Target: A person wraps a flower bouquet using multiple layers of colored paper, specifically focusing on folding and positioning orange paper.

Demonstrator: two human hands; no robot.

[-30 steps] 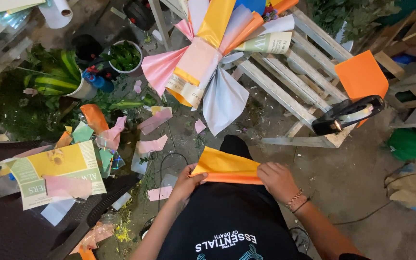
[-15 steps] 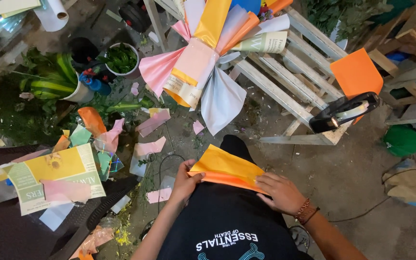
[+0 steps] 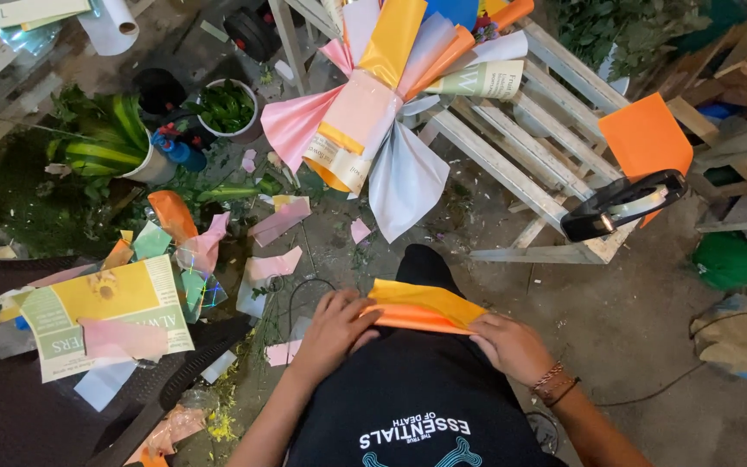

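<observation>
Both hands (image 3: 425, 333) pressing folded, smooth yellow-orange paper sheet (image 3: 425, 307), glossy, creased

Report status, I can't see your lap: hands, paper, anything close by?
Left hand and right hand both gripping folded orange-yellow paper on lap. Paper scraps on floor beside left hand. Nothing on the paper.
</observation>
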